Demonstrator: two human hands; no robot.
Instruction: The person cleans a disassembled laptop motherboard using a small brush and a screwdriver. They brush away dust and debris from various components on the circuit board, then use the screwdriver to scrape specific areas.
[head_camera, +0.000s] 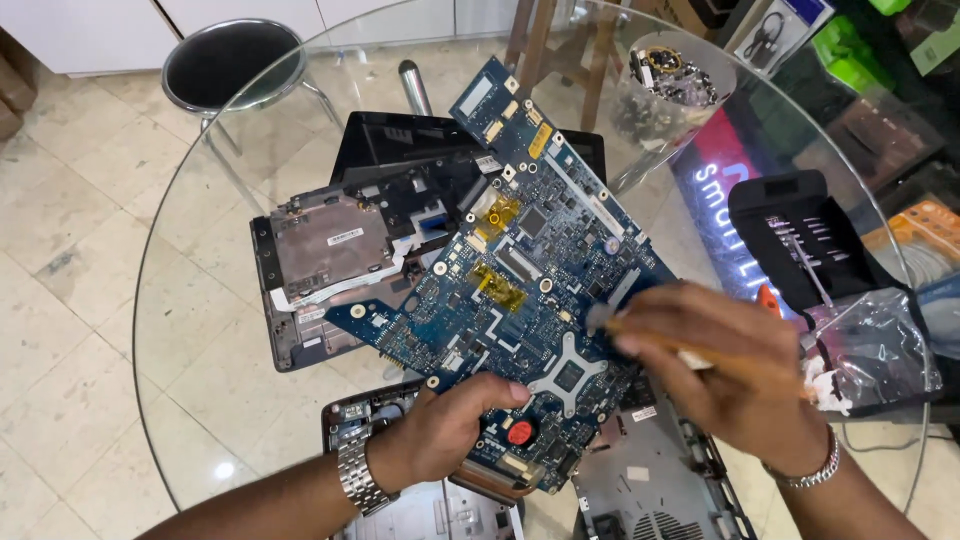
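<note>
Blue circuit board (520, 290) held tilted above the round glass counter (200, 330), over an opened dark laptop base (330, 260). Left hand (450, 425) grips the board's lower edge, thumb on top near a red round part. Right hand (730, 370), motion-blurred, closed around a wooden-handled brush (700, 355), bristle end touching the board's right side. Clear cup of small parts (670, 85) far side; black tool case (800, 235) and plastic bag (870, 350) at right. Black stool (230, 60) beyond the counter.
</note>
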